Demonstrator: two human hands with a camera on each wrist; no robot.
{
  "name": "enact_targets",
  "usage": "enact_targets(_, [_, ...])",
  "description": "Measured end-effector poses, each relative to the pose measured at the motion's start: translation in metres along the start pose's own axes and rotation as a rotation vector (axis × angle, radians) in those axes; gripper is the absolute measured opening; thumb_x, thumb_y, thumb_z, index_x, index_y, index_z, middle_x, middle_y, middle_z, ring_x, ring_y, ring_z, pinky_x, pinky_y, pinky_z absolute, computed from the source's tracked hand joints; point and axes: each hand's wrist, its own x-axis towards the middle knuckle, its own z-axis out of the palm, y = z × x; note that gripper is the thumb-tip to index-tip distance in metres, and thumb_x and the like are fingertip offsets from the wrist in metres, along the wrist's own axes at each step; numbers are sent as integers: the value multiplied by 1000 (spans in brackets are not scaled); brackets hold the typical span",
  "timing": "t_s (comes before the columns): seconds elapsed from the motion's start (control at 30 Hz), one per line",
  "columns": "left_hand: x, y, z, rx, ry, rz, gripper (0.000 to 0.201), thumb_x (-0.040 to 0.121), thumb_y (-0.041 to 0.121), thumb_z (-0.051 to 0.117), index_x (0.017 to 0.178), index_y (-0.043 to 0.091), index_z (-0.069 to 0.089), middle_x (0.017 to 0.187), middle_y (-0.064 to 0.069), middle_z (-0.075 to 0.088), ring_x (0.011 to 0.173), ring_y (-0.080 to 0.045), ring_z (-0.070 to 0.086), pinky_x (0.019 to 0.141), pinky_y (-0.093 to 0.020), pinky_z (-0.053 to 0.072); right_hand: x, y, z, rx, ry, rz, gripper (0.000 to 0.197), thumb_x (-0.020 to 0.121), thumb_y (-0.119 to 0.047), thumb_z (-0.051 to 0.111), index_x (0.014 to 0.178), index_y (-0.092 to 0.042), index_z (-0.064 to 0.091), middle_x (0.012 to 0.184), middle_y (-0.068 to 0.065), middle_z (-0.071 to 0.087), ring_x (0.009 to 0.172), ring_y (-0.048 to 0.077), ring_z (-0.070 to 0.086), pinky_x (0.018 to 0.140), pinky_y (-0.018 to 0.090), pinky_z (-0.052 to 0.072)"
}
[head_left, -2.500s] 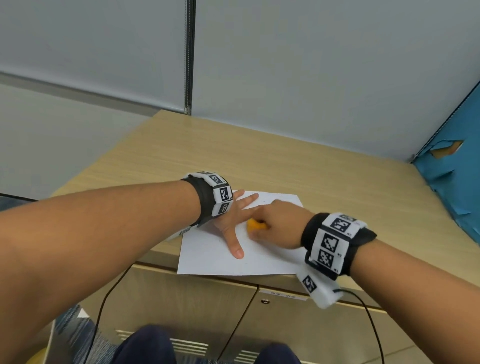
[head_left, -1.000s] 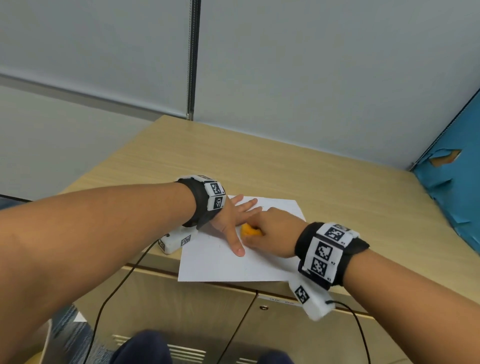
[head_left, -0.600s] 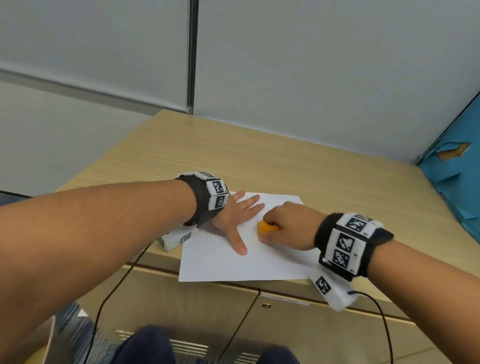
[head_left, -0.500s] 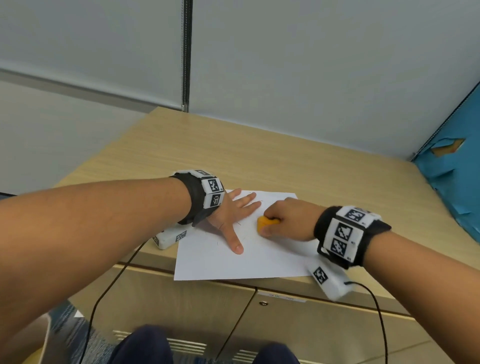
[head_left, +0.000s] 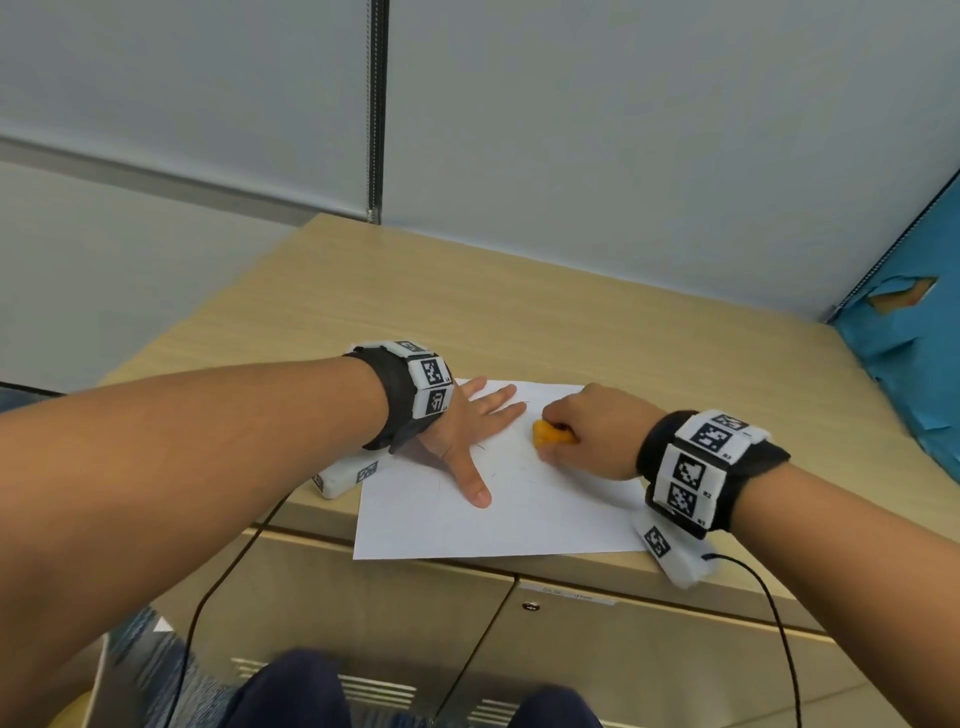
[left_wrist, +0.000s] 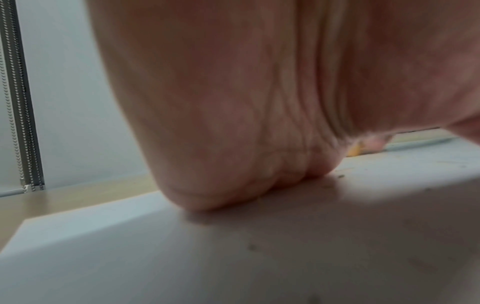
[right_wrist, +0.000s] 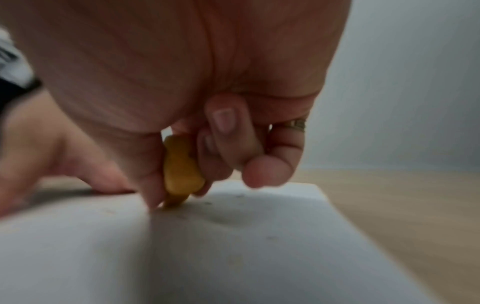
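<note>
A white sheet of paper (head_left: 519, 514) with faint pencil marks lies near the front edge of a wooden desk (head_left: 571, 332). My left hand (head_left: 467, 431) lies flat on the paper's left part, fingers spread and straight, pressing it down. My right hand (head_left: 587, 431) grips a small orange eraser (head_left: 551, 434) between thumb and curled fingers, its lower edge touching the paper just right of my left fingers. In the right wrist view the orange eraser (right_wrist: 182, 168) meets the paper (right_wrist: 233, 257) amid small dark crumbs. The left wrist view shows my palm (left_wrist: 233, 123) resting on the paper (left_wrist: 259, 257).
A grey partition wall (head_left: 623, 130) stands behind the desk. A blue torn panel (head_left: 914, 364) rises at the right edge. Cabinet doors (head_left: 623, 649) sit under the desk front, with black cables (head_left: 779, 623) hanging from both wrist devices. My knees (head_left: 301, 696) show below.
My right hand with the eraser has slid to the right across the paper, away from my left fingers. My left hand has stayed flat in place.
</note>
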Motion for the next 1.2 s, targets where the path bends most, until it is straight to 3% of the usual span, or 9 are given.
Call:
enact_targets(0.1, [-1,0,0,-6,5,-6,127,75,76,61,149,30,-32,157,4,-38,147,-31,-27,116,-60,-2,-5,-3,-1,158,-99,4,37,96,-46,58,73,-17,50,72,-3,51,66,15,46,67,35,38])
enact_targets(0.27, [1,2,2,-12,22,-33,128,74,80,58,149,29,-33,158,3,-38,148,-33,-24,116,-61,1,6,6,-15,36,-6,180,40,95,-47,52,80,-11,61,85,9,66,74,26,57,64,33,42])
enact_targets(0.43, [2,1,3,-5,30,-28,128,73,81,57,149,30,-32,158,3,-37,148,-33,-24,115,-63,1,5,-9,-5,247,-71,141,40,93,-45,60,67,-18,47,70,1,52,62,20,48,60,31,39])
enact_targets(0.6, [2,0,4,-30,35,-23,128,73,81,58,148,31,-33,157,4,-38,148,-32,-25,115,-62,0,9,3,-11,265,47,279,33,93,-45,60,72,-19,55,77,1,60,71,22,56,62,29,40])
enact_targets(0.73, [5,0,5,-19,43,-20,127,75,78,59,149,29,-31,158,3,-37,148,-33,-26,115,-62,-1,11,-10,-6,372,-71,181,34,91,-44,66,69,-21,54,68,-3,55,64,17,52,68,32,43])
enact_targets(0.8, [4,-1,5,-32,52,-18,127,74,78,59,149,29,-31,158,2,-36,148,-33,-25,115,-61,-1,12,-10,-7,370,-59,197,32,91,-44,66,73,-18,58,70,-2,58,66,18,56,70,34,48])
enact_targets(0.93, [5,-8,11,-46,81,-60,137,63,88,58,151,28,-29,160,2,-34,149,-30,-22,118,-59,-1,9,-4,-8,337,-16,239,33,96,-42,61,81,-12,59,63,1,58,54,18,54,60,29,44])
enact_targets(1.1, [-1,-10,15,-40,85,-72,135,66,87,55,151,24,-28,161,-2,-32,149,-33,-21,119,-58,-1,9,-4,-4,372,-17,266,37,97,-46,58,82,-12,58,75,7,61,66,23,55,70,32,45])
enact_targets(1.2, [-6,-17,10,-53,38,-39,137,65,84,60,151,26,-30,159,2,-34,149,-28,-23,120,-56,-2,11,-3,-8,383,-15,262,38,96,-40,59,71,-12,56,58,3,62,52,20,57,64,30,48])
